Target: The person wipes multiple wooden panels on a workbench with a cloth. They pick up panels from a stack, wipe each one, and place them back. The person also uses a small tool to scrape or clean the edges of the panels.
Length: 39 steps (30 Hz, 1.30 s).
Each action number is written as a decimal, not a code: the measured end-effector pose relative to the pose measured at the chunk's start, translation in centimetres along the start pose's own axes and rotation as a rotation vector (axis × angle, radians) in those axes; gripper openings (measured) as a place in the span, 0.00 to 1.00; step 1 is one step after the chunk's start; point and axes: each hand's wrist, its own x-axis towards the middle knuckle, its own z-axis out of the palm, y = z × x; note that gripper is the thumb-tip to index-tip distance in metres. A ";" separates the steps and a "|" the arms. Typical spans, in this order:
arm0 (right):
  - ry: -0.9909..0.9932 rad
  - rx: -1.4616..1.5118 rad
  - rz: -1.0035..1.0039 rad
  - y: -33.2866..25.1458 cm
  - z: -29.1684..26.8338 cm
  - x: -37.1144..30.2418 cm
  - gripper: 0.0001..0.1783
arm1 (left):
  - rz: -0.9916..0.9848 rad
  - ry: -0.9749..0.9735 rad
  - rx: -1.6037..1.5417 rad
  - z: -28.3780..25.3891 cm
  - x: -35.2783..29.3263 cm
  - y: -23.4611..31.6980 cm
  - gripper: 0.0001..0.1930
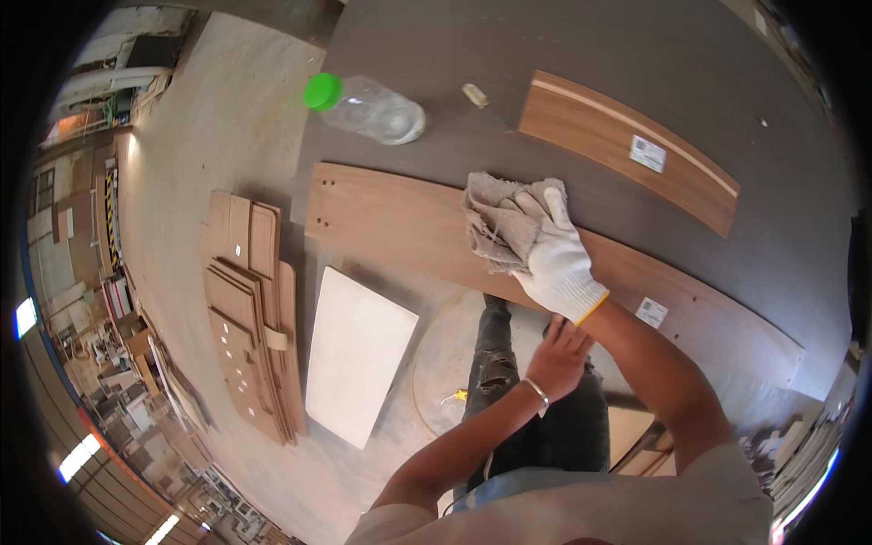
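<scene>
A long brown wooden board (pixel 400 218) lies along the near edge of the dark table, with paired holes at its left end and a white label near its right part. My right hand (pixel 556 263), in a white knitted glove with a yellow cuff edge, presses a bunched grey rag (pixel 500 218) onto the board's face. Bare and wearing a bracelet, my left hand (pixel 559 359) is at the board's near edge beside the right wrist, its fingers bent against that edge. The fingertips are partly hidden.
The dark tabletop (pixel 436 54) also bears a clear bottle with a green cap (pixel 372 109), a small pale scrap (pixel 475 95) and a shorter labelled brown board (pixel 627 145). On the floor at left are stacked brown panels (pixel 245 345) and a white panel (pixel 359 359).
</scene>
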 end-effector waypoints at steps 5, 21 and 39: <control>0.001 -0.052 -0.037 -4.6 7.2 9.0 0.31 | 0.097 0.084 -0.177 0.6 -1.1 -1.2 0.19; -0.088 -0.023 -0.456 -11.4 15.8 15.9 0.21 | 0.105 0.059 -0.068 -4.6 -5.2 -5.1 0.20; -0.348 -0.244 0.382 0.8 -7.1 -27.8 0.19 | -0.175 0.377 0.001 -10.4 -8.2 -13.1 0.29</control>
